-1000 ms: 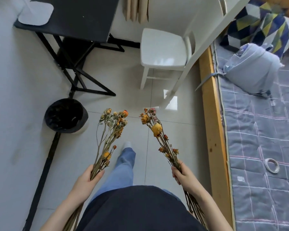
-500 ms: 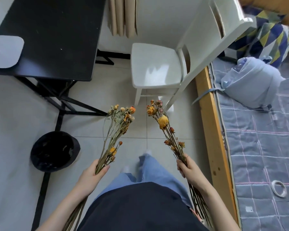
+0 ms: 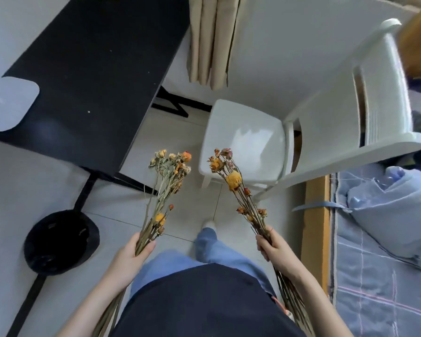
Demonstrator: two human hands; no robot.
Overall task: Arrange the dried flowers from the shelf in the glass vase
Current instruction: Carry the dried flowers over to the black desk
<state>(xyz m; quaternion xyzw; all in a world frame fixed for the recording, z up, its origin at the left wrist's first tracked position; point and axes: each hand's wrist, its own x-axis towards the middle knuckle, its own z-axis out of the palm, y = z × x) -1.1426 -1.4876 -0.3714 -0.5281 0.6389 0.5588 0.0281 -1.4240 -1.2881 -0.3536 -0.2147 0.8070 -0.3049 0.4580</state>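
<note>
I hold two bunches of dried flowers with orange and yellow heads on thin stems. My left hand (image 3: 131, 256) is shut around the stems of the left bunch (image 3: 169, 176), whose heads point up and away from me. My right hand (image 3: 275, 249) grips the stems of the right bunch (image 3: 231, 176), which leans toward the white chair. The long stem ends trail down past my waist on both sides. No glass vase shows in this view.
A black table (image 3: 95, 69) stands ahead left with a pale flat pad (image 3: 7, 103) on it. A white chair (image 3: 248, 142) is ahead right, beige curtain (image 3: 212, 40) behind. A black round bin (image 3: 61, 242) sits on the floor left. A wooden-edged bed (image 3: 316, 229) with blue bedding runs along the right.
I have walked forward: the table and chair are nearer and larger, and the bin has slid back to my left. Both bunches stay held the same way in my hands.
</note>
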